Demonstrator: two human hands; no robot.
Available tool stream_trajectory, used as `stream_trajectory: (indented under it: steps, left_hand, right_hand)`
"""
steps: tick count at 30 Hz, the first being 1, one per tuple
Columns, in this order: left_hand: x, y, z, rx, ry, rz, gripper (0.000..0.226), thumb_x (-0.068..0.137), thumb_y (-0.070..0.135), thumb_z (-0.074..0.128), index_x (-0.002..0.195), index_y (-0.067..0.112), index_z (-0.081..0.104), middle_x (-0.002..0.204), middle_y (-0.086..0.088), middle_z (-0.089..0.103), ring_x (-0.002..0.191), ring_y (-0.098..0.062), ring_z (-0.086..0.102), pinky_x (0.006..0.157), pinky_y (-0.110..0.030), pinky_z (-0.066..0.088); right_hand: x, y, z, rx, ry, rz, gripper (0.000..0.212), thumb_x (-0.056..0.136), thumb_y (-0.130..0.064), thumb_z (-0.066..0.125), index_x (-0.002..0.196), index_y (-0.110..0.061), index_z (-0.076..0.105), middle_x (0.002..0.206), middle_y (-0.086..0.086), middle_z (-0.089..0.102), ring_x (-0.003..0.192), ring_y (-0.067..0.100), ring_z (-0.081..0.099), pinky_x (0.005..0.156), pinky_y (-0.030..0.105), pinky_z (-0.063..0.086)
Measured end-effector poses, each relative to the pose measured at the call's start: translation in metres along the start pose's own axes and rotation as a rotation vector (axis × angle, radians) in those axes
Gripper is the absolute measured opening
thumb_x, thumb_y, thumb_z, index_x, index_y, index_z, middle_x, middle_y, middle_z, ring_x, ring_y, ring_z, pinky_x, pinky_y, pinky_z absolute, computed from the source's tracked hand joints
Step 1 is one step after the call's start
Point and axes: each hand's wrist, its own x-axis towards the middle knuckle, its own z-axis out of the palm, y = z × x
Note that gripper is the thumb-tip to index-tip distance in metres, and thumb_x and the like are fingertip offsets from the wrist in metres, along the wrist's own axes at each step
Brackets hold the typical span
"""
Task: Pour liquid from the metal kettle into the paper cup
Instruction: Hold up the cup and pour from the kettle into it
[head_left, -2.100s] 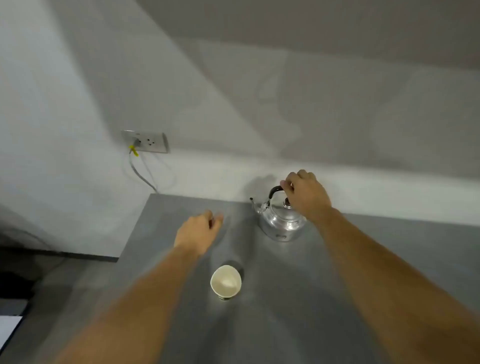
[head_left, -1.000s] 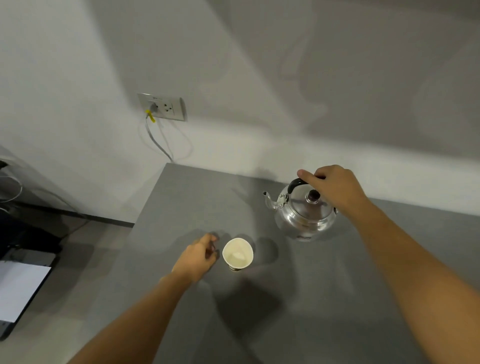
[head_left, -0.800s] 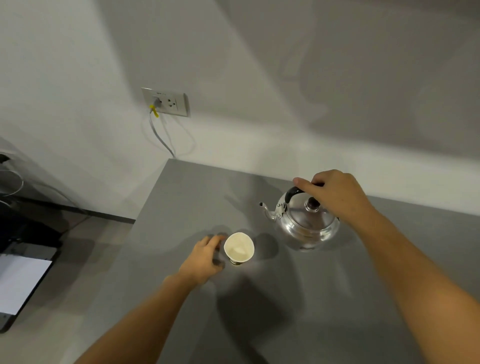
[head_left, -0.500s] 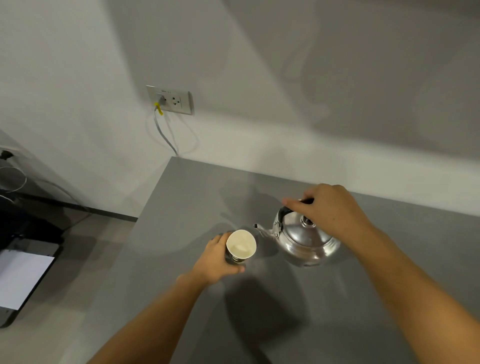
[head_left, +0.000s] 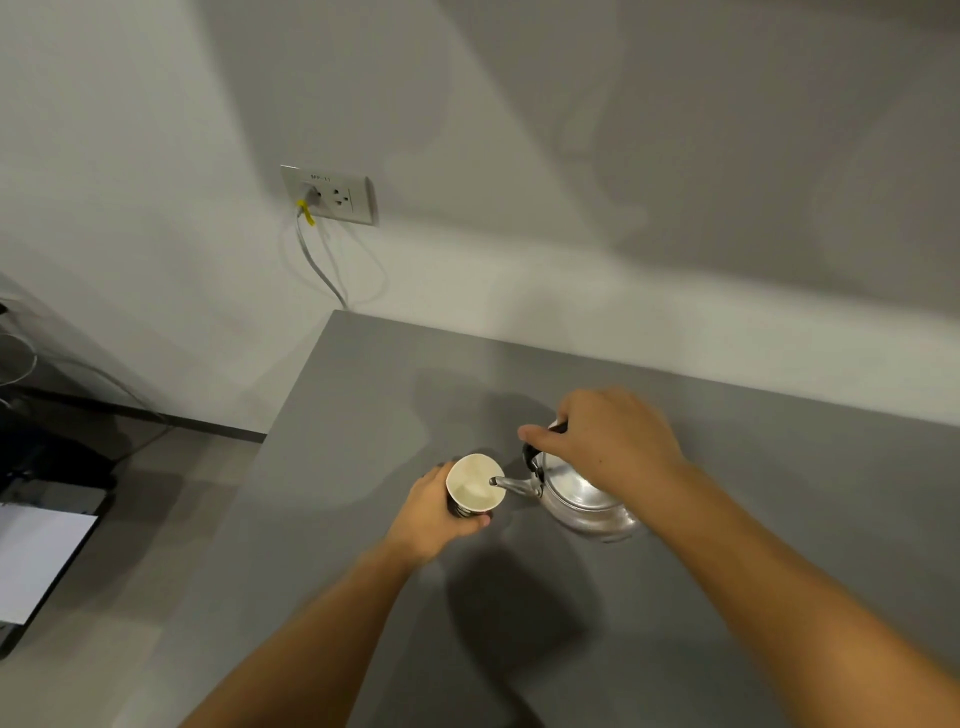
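A shiny metal kettle (head_left: 582, 501) hangs tilted to the left above the grey table (head_left: 363, 395), and my right hand (head_left: 608, 441) grips its black handle from above. Its spout tip reaches over the rim of the paper cup (head_left: 475, 488), which is white inside and dark outside. My left hand (head_left: 434, 514) wraps around the cup's left side and holds it upright. No stream of liquid is visible at the spout.
A wall socket (head_left: 330, 195) with a grey cable plugged in sits on the white wall behind the table's far left corner. The table's left edge drops to the floor, where a dark device with a white sheet (head_left: 36, 561) lies.
My left hand closed around the cup. My right hand lifted the kettle off the table, carried it left and tilted it, so the spout now sits over the cup's rim.
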Motion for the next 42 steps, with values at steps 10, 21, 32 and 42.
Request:
stream_trajectory:
  steps: [10,21,32,42]
  left_hand:
    - [-0.001,0.003,0.001,0.032,0.000,-0.001,0.075,0.068,0.032,0.090,0.135,0.026,0.057,0.121,0.004,0.065,0.115,-0.018,0.061,0.101,-0.037,0.050]
    - [0.001,0.004,0.002,0.032,0.009,0.016,0.074,0.068,0.027,0.090,0.135,0.022,0.059,0.122,0.000,0.067,0.115,-0.020,0.062,0.102,-0.039,0.050]
    - [-0.001,0.005,0.001,0.023,0.010,0.020,0.073,0.068,0.029,0.090,0.134,0.025,0.059,0.121,0.002,0.066,0.114,-0.018,0.062,0.101,-0.039,0.051]
    - [-0.001,0.007,0.001,0.033,0.008,0.030,0.071,0.069,0.026,0.089,0.133,0.022,0.060,0.121,0.000,0.067,0.114,-0.019,0.062,0.101,-0.038,0.050]
  right_hand:
    - [0.002,-0.019,-0.006,-0.116,-0.028,-0.044,0.054,0.085,-0.063,0.057,0.053,-0.020,0.049,0.050,-0.001,0.047,0.047,0.018,0.041,0.047,0.030,0.028]
    - [0.004,-0.032,-0.003,-0.171,-0.008,-0.106,0.056,0.086,-0.061,0.055,0.054,-0.021,0.034,0.054,-0.002,0.035,0.061,0.026,0.046,0.058,0.032,0.030]
    - [0.004,-0.036,-0.006,-0.189,-0.003,-0.114,0.052,0.087,-0.057,0.056,0.054,-0.021,0.037,0.053,-0.002,0.036,0.059,0.026,0.046,0.053,0.033,0.025]
    - [0.003,-0.039,-0.013,-0.192,-0.012,-0.117,0.052,0.088,-0.056,0.056,0.055,-0.021,0.036,0.055,0.000,0.035,0.064,0.027,0.047,0.058,0.032,0.030]
